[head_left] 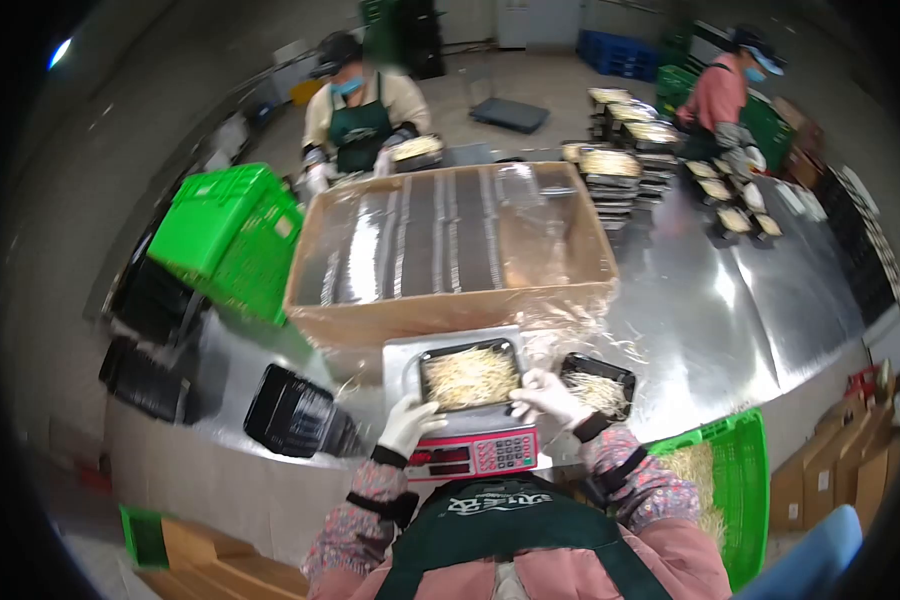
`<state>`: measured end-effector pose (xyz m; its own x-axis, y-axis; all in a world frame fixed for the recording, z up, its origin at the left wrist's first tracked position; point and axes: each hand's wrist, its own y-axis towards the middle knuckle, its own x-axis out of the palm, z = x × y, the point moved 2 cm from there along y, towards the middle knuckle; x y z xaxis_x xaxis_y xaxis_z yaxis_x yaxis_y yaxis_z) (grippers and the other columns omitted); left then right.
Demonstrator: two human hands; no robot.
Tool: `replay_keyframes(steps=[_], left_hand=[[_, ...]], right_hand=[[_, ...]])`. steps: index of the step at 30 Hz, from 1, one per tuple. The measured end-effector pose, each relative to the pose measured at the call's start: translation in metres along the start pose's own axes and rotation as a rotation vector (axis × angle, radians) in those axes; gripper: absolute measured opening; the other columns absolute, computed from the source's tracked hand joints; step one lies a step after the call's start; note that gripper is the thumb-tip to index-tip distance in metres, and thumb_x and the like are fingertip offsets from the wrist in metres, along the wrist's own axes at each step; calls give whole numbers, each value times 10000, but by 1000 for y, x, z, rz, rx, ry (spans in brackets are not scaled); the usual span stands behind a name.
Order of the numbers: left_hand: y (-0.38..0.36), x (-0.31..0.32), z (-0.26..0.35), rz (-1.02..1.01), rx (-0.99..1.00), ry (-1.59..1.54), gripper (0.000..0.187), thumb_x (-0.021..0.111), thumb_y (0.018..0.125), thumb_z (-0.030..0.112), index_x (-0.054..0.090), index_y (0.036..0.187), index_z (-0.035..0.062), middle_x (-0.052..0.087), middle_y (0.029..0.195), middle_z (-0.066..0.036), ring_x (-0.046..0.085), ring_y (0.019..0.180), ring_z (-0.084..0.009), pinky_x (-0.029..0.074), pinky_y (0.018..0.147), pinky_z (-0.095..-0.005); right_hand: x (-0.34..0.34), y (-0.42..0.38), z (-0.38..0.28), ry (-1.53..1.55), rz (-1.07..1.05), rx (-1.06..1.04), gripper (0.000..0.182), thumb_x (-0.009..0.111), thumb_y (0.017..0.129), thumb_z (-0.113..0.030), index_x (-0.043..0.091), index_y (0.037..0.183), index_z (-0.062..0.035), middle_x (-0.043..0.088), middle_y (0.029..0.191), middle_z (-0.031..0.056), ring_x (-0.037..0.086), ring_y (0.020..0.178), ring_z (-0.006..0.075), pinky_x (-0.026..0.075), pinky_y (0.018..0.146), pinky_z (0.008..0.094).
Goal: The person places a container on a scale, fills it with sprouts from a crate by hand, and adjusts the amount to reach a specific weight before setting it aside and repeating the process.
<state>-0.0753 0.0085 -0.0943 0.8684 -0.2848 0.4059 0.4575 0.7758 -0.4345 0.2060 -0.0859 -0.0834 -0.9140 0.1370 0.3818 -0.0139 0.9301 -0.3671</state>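
A black plastic tray (pixel 470 407) heaped with pale bean sprouts (pixel 470 375) rests on the steel platform of a digital scale (pixel 398 365). My left hand (pixel 407 425), in a white glove, grips the tray's near left corner. At its near right corner, the gloved fingers of my right hand (pixel 553 398) are closed on the edge. The red scale panel (pixel 505 453) with its keypad faces me; its digits are too blurred to read. Just right of my right hand, a second black tray (pixel 625 375) with sprouts sits tilted on the metal table.
Behind the scale stands a cardboard box (pixel 390 325) of stacked black trays. Empty trays (pixel 290 410) and a green crate (pixel 220 225) are at left. A green bin (pixel 745 480) of sprouts is at lower right. Two co-workers (pixel 360 125) stand across the table (pixel 690 300), near stacked filled trays.
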Motion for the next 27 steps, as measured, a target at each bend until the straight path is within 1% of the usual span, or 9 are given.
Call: replay_keyframes(steps=[7,10,12,15,16,17,19,23,27], left_hand=[[0,50,27,-35,214,103,143,582,808,-101,512,839,20,638,858,-138,682,706,-278,608,575,-383],[7,78,40,-205,93,128,195,591,785,-116,502,860,41,648,895,-136,689,720,-261,627,579,-408],[11,109,35,-302,51,192,221,602,815,-93,483,899,73,639,907,-111,683,717,-230,630,573,-411],[29,148,25,-425,159,122,438,637,855,-30,474,1258,19,627,1012,-93,661,932,-234,591,796,-359],[22,171,32,-446,155,79,605,634,878,12,356,1416,8,609,1107,-110,634,1013,-237,539,893,-342],[24,176,32,-447,154,78,605,634,878,12,356,1416,8,609,1107,-110,634,1013,-237,539,893,-342],[30,186,31,-423,187,116,576,607,906,52,351,1419,-2,590,1173,-139,629,1032,-250,540,895,-368],[31,185,25,-367,173,270,376,523,956,72,475,1316,-26,624,1139,-167,656,975,-261,553,852,-370],[29,152,19,-176,220,321,317,530,965,92,524,1264,-16,660,1065,-160,681,878,-238,563,791,-332]], right_hand=[[-7,-34,-7,-106,29,-86,245,680,887,-123,461,984,-68,636,711,83,665,560,163,508,401,252],[-37,-68,-53,-309,112,-143,523,665,912,-242,407,1315,-32,635,738,33,634,533,110,477,402,214],[-55,-89,-71,-331,97,-152,529,633,934,-260,437,1387,-71,598,701,-4,566,488,67,432,399,197],[-109,-108,-68,-164,278,-191,306,600,949,-200,612,1231,-80,612,702,-9,503,444,43,394,388,192],[-125,-112,-69,-126,361,-218,295,598,947,-190,613,1210,-56,622,717,-4,495,430,47,392,380,197],[-137,-116,-68,-87,439,-243,286,597,946,-180,614,1189,-31,633,732,0,488,417,50,391,373,202],[-185,-117,-61,151,671,-495,260,590,944,-162,617,1143,3,644,752,17,511,424,71,413,369,215],[-293,-99,-32,453,981,-633,309,556,949,-129,500,1235,-26,642,769,123,602,493,179,526,416,318],[-374,-58,11,684,1158,-483,297,436,949,-35,330,1227,-38,623,861,237,646,579,309,560,454,418]])
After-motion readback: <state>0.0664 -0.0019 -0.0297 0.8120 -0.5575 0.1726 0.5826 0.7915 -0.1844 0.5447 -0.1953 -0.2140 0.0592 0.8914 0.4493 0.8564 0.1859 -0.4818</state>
